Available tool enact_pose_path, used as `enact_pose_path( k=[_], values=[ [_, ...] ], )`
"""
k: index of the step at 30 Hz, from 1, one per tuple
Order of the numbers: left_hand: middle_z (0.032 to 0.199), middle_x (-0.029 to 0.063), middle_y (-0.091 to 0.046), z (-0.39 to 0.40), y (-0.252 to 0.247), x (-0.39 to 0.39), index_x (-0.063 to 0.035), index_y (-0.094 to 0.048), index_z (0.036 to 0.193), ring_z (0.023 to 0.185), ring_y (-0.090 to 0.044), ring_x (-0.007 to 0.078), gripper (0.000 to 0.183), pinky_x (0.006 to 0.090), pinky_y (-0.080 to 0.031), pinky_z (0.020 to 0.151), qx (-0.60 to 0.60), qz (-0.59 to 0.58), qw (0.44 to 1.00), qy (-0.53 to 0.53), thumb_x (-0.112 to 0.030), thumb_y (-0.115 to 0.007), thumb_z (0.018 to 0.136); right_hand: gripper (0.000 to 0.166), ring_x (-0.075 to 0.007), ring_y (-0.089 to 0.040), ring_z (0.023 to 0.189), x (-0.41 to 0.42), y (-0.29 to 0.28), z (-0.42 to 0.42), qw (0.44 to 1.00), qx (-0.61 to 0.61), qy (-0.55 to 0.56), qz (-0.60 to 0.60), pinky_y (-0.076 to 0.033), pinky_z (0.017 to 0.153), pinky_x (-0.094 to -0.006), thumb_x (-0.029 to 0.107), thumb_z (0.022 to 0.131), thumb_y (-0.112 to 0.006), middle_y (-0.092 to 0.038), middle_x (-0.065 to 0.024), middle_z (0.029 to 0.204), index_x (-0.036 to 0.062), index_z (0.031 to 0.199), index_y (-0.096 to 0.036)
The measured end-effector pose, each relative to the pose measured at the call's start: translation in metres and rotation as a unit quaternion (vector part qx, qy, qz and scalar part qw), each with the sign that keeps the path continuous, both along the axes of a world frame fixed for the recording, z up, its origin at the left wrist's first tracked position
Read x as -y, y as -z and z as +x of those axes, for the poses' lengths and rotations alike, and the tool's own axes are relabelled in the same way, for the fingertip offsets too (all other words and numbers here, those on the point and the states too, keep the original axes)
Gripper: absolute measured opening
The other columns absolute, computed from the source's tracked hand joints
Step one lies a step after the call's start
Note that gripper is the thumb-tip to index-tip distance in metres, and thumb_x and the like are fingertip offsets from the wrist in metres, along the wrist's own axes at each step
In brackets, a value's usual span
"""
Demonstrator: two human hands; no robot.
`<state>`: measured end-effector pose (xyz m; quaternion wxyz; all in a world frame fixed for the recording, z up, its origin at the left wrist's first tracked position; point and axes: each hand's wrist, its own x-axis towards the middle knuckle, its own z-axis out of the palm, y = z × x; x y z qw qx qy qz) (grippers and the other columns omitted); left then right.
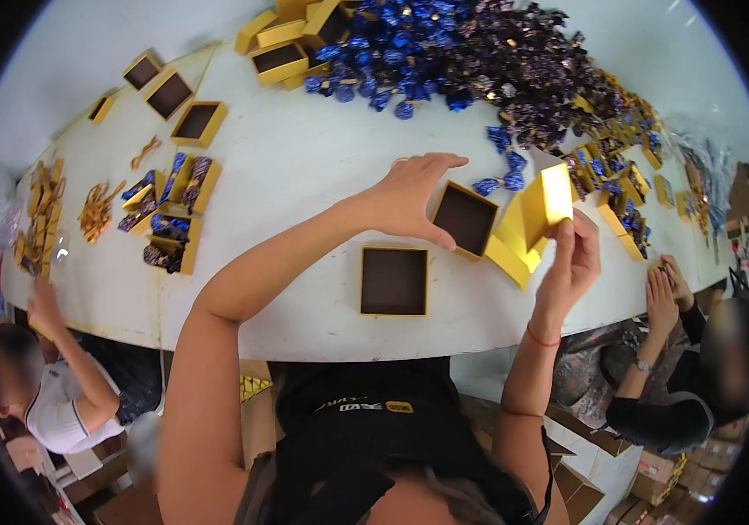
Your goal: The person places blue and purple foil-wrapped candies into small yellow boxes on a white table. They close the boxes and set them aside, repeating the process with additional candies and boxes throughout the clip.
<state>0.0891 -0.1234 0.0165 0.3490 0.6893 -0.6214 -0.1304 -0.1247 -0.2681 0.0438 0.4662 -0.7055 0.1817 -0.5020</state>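
My right hand (pixel 568 252) grips a shiny gold box part (pixel 548 197) between thumb and fingers, raised over the white table. Beneath it lies another gold piece (pixel 511 252), partly covered. My left hand (pixel 417 197) is spread with thumb and fingers apart; its thumb lies by the near left edge of an open gold box with a dark inside (pixel 465 220). Whether the thumb touches that box I cannot tell. Nearer to me, a second open square box (pixel 393 281) rests flat on the table. Several blue foil-wrapped candies (pixel 513 170) lie just beyond the boxes.
Blue and dark wrapped candies (pixel 512 65) form a large heap at the far side, beside stacked gold boxes (pixel 279 62). Filled boxes (pixel 181 216) and gold ribbons (pixel 97 211) lie left. One person (pixel 46 387) works at left, another (pixel 676 367) at right, near more filled boxes (pixel 620 226).
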Motion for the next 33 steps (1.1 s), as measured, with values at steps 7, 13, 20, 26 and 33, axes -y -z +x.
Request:
enact_pose_path(
  k=[7,13,20,26,33],
  values=[
    [0.124,0.0199,-0.054,-0.009,0.026,0.005,-0.0028,-0.036,0.143,0.116,-0.051,0.0356,0.106,0.0436,-0.038,0.103,-0.034,0.076,0.996,-0.007,-0.037,-0.086,0.056,0.006,-0.026,-0.066,0.081,0.014,0.017,0.015,0.939,-0.237,-0.166,-0.188,-0.053,0.071,-0.0312,-0.005,0.086,-0.064,-0.067,-0.0133,0.097,-0.0023,0.091,-0.064],
    [0.118,0.0183,-0.054,-0.026,0.006,-0.039,-0.0041,-0.032,0.147,0.111,-0.05,0.0354,0.107,0.0423,-0.037,0.103,-0.043,0.059,0.997,-0.039,-0.029,-0.083,0.057,0.012,-0.032,-0.064,0.077,-0.013,0.021,0.035,0.905,-0.257,-0.194,-0.278,-0.052,0.067,-0.0382,-0.005,0.083,-0.065,-0.064,-0.0116,0.087,0.0014,0.092,-0.06],
    [0.118,0.0174,-0.052,-0.031,0.005,-0.054,-0.0034,-0.028,0.151,0.109,-0.048,0.0351,0.117,0.0428,-0.036,0.102,-0.032,0.077,0.996,-0.026,-0.036,-0.089,0.057,0.018,-0.0269,-0.059,0.077,-0.015,0.007,0.036,0.87,-0.266,-0.301,-0.287,-0.049,0.067,-0.0374,-0.002,0.077,-0.072,-0.062,-0.0078,0.078,0.0056,0.091,-0.066],
    [0.117,0.0159,-0.054,-0.027,-0.007,-0.044,-0.0064,-0.033,0.148,0.109,-0.051,0.0333,0.113,0.0409,-0.038,0.101,-0.027,0.085,0.996,0.006,-0.043,-0.09,0.057,0.012,-0.0232,-0.059,0.067,-0.022,0.034,0.036,0.822,-0.33,-0.265,-0.382,-0.044,0.072,-0.0335,0.0,0.075,-0.068,-0.06,-0.0059,0.069,0.0082,0.079,-0.061],
    [0.117,0.0099,-0.06,0.069,-0.019,0.118,-0.0102,-0.058,0.123,0.108,-0.055,0.0298,0.047,0.042,-0.045,0.09,0.283,-0.214,0.922,-0.154,-0.011,-0.074,0.079,0.009,-0.0273,-0.057,0.064,-0.021,0.034,0.032,0.865,-0.263,-0.244,-0.352,-0.041,0.086,-0.0381,0.0,0.073,-0.061,-0.056,-0.0093,0.061,0.0057,0.072,-0.055]
  ],
)
